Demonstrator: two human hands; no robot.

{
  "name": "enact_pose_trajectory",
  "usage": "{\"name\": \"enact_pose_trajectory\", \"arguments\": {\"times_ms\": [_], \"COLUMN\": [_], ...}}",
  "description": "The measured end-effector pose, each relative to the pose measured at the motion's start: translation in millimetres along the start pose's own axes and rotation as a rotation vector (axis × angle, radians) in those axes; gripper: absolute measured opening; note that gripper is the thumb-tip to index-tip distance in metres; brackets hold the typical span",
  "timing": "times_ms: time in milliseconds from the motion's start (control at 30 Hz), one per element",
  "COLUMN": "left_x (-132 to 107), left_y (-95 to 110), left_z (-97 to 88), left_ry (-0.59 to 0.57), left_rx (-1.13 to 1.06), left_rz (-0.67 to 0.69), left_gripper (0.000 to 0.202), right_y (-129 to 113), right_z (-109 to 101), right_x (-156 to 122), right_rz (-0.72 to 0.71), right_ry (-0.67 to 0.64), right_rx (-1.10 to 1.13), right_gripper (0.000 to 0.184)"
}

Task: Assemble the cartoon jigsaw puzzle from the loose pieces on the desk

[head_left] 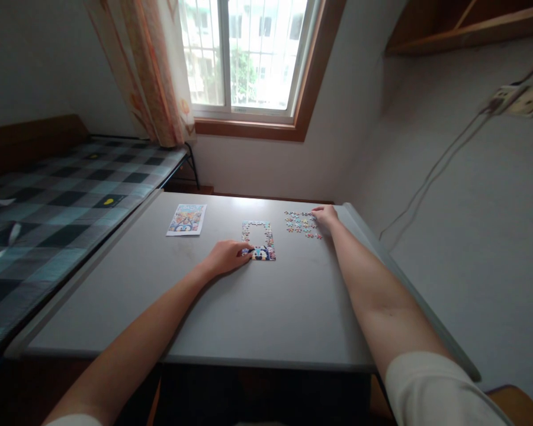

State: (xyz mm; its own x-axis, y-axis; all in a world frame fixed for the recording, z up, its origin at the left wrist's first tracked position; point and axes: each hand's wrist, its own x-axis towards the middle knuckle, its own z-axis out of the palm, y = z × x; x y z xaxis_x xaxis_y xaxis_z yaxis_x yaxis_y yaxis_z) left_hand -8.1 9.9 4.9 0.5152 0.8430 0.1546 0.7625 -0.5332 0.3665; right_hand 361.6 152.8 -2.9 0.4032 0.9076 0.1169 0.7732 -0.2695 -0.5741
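A partly built jigsaw puzzle lies on the grey table, its frame of joined pieces around a bare middle and a filled strip along the near side. My left hand rests at the puzzle's near left corner, thumb and fingers apart, fingertips touching the pieces. To the right, loose puzzle pieces are spread in rough rows. Over their far right end, my right hand pinches a puzzle piece, mostly hidden by the fingertips. A printed picture sheet with a colourful cartoon design lies flat to the left.
The grey table has a raised edge on its right, close to the wall. A bed with a checked cover stands along the left. Beyond the table are a window and a curtain. A cable hangs on the right wall.
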Motion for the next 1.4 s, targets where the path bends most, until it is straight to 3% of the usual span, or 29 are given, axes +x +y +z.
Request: {"name": "enact_pose_trajectory", "arguments": {"times_ms": [133, 400, 600, 933, 1400], "left_x": [0, 0, 1, 2, 2], "left_y": [2, 3, 2, 3, 4], "left_z": [-3.1, -3.4, -2.2, -3.6, -4.0], "left_ry": [-0.014, -0.031, -0.021, -0.024, -0.029], "left_rx": [-0.012, -0.015, -0.017, -0.015, -0.007], "left_rz": [0.003, -0.003, 0.008, -0.006, -0.014], "left_gripper": [0.035, 0.036, 0.036, 0.035, 0.035], "right_y": [-4, 12, 20, 15, 21], "right_z": [-3, -9, -5, -4, 1], "right_x": [-3, -9, -18, -19, -13], "right_rz": [0.076, -0.020, -0.102, -0.108, -0.119], "right_ry": [-0.053, -0.032, 0.069, 0.049, 0.062], "right_rx": [0.020, 0.084, 0.079, -0.016, 0.048], "right_gripper": [0.017, 0.022, 0.030, 0.031, 0.032]}}
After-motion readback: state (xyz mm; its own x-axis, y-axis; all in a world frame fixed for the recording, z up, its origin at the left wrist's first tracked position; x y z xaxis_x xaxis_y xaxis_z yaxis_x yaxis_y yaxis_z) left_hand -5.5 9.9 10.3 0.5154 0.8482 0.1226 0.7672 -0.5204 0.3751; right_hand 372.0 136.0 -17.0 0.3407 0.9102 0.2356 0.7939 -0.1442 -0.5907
